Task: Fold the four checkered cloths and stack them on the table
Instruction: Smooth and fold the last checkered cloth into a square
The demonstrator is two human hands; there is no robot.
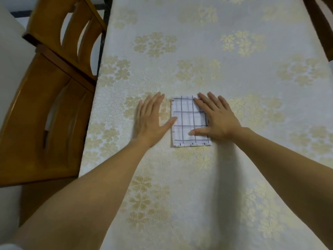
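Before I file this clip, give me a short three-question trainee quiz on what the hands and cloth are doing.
1. True or false: the left hand has lifted the folded checkered cloth off the table.
2. The right hand is: A) lying flat on the cloth's right part, B) curled in a fist in the air, C) out of view.
3. Fill in: the wooden chair stands at the table's ___ side.

Key: 1 false, the cloth lies on the table and the flat left hand is beside it; 2 A; 3 left.
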